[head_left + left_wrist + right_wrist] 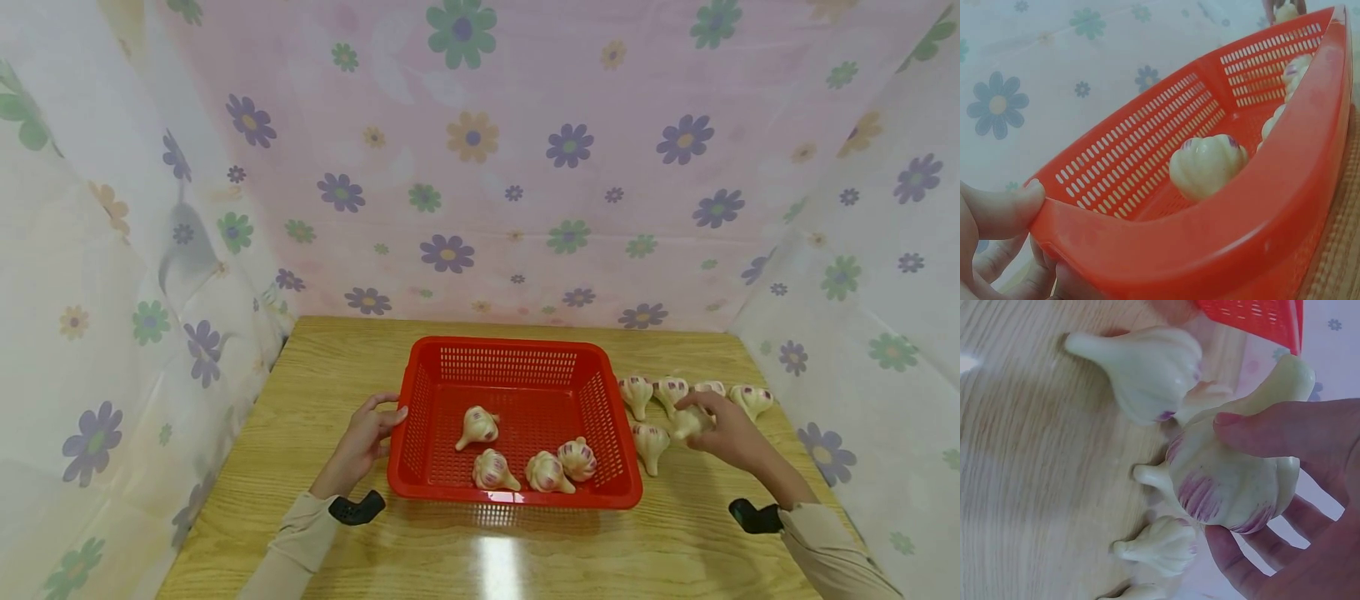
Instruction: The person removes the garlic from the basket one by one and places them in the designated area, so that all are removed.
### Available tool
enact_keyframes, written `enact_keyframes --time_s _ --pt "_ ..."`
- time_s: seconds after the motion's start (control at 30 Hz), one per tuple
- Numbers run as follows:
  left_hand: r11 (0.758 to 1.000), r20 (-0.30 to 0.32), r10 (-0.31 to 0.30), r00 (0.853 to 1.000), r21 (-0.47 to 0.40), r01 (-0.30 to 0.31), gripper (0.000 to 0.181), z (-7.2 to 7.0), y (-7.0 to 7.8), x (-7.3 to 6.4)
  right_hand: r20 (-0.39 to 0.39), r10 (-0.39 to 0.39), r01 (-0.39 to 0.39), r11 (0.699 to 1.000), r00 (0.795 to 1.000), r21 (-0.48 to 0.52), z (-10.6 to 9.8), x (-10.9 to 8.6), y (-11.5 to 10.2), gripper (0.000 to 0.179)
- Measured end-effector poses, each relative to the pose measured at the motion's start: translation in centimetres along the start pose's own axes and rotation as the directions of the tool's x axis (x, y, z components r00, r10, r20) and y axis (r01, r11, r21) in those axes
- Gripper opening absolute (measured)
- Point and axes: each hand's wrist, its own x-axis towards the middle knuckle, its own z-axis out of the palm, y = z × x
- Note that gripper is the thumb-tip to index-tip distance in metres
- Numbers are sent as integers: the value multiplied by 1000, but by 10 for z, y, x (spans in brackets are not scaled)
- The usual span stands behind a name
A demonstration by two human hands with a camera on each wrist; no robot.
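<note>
A red plastic basket (517,497) with slotted walls stands mid-table, several garlic bulbs (480,427) lying inside it. My left hand (363,442) grips its left rim; the left wrist view shows the thumb (1007,209) on the rim and the other fingers outside and below. To the basket's right, my right hand (726,429) holds a white garlic bulb (1222,481) with purple streaks between thumb and fingers. That bulb is off the table in the right wrist view, its stem pointing up and right. Another bulb (651,446) lies between it and the basket.
Behind the right hand, a row of several garlic bulbs (636,393) lies on the wooden table (337,358), close to the basket's right wall. Flower-printed cloth (517,250) encloses the table at the back and both sides.
</note>
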Motion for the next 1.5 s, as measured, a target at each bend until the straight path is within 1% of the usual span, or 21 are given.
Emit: enact_keyframes --time_s 0.1,0.23,0.33,0.47,0.6,0.77,0.83,0.93,1.0,1.07,1.2,1.43,1.5 --pt "1000 -1 4 1000 -2 -4 43 0 0 0 -7 -19 19 1000 1000 -4 1 -2 5 45" --pt "1000 -2 9 1000 0 -9 43 0 0 0 5 -11 11 1000 1000 -11 3 -4 12 46" --pt "1000 -2 12 1000 2 -12 43 0 0 0 20 13 -13 1000 1000 -4 5 -4 19 47" --pt "1000 -2 12 1000 1 -12 42 0 0 0 19 3 -2 1000 1000 -17 10 -4 28 48" --pt "1000 8 11 1000 4 -11 44 -1 0 -1 3 -34 34 998 999 -53 14 -2 35 47" --pt "1000 2 5 1000 -3 -5 43 0 0 -1 -26 -96 93 991 995 -98 20 1 46 46" --pt "1000 -6 3 1000 -3 -3 42 0 0 0 -53 -138 131 985 989 -116 23 1 51 47" --pt "1000 -11 4 1000 5 -4 41 1 0 -1 -89 -206 191 969 974 -158 29 2 59 50" --pt "1000 -12 6 1000 5 -6 41 1 0 -1 -91 -229 211 961 969 -179 33 2 64 51" --pt "1000 -11 8 1000 6 -8 42 1 0 -1 -73 -227 210 960 971 -187 36 1 66 52" --pt "1000 -8 6 1000 10 -6 41 1 -1 0 -38 -185 176 968 982 -180 39 -2 68 54" --pt "1000 -9 6 1000 -7 -6 41 0 0 -1 -31 -214 196 934 976 -299 42 -3 65 57" --pt "1000 1 8 1000 -6 -8 43 0 0 -1 -18 -200 186 935 980 -301 42 -4 64 57"
